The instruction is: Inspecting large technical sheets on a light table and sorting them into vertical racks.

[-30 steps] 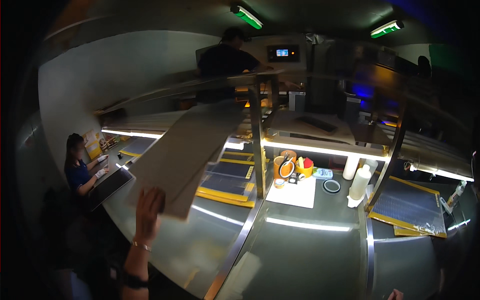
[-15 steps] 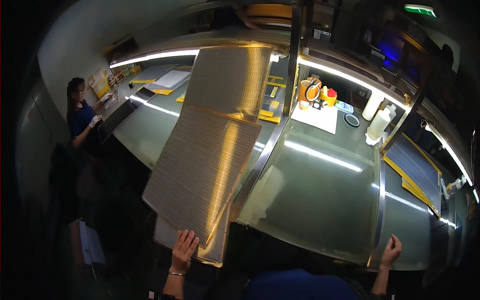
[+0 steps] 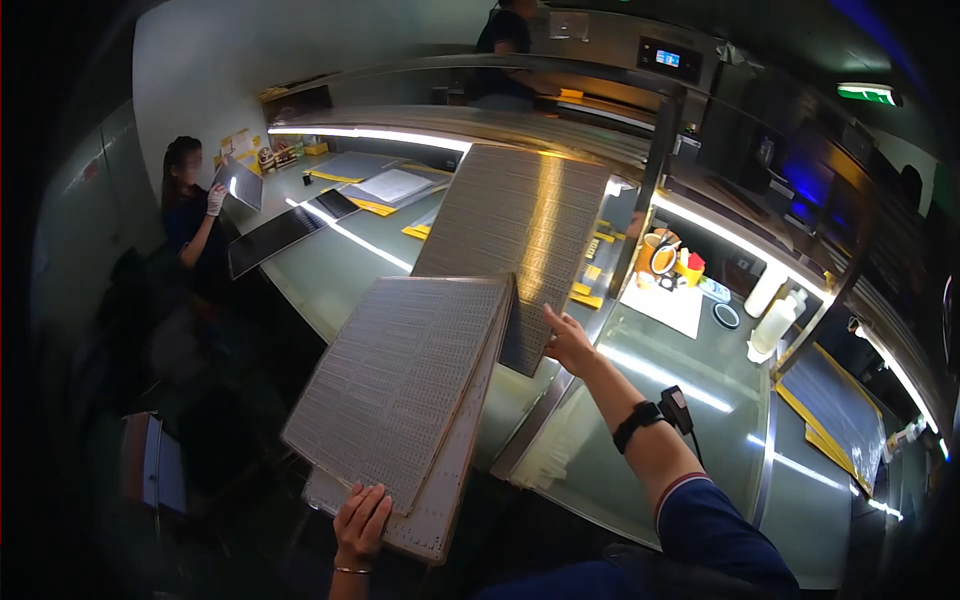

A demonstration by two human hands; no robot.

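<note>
Grey, finely patterned rectangular panels lie overlapped in front of me. My left hand (image 3: 362, 522) grips the near bottom edge of the top panel (image 3: 395, 385), its fingers laid over the surface; the thumb is hidden. Beneath it, another panel (image 3: 425, 535) shows along the lower right. A far panel (image 3: 505, 215) leans away behind them, a golden reflection running down it. My right hand (image 3: 570, 342) is at the far panel's right edge, index finger stretched out and the other fingers partly bent. Whether it touches the panel I cannot tell.
A glass-topped bench (image 3: 640, 440) is divided by metal posts. Orange container (image 3: 655, 255), black tape roll (image 3: 726, 316) and white bottle (image 3: 778, 325) stand at its back. A yellow-edged sheet (image 3: 825, 400) lies right. At left a person (image 3: 190, 205) holds a dark sheet; another person (image 3: 505, 50) stands behind.
My right hand has moved from the lower right up and left to the far panel's edge. The view has shifted. My left hand stays at the top panel's near edge.
</note>
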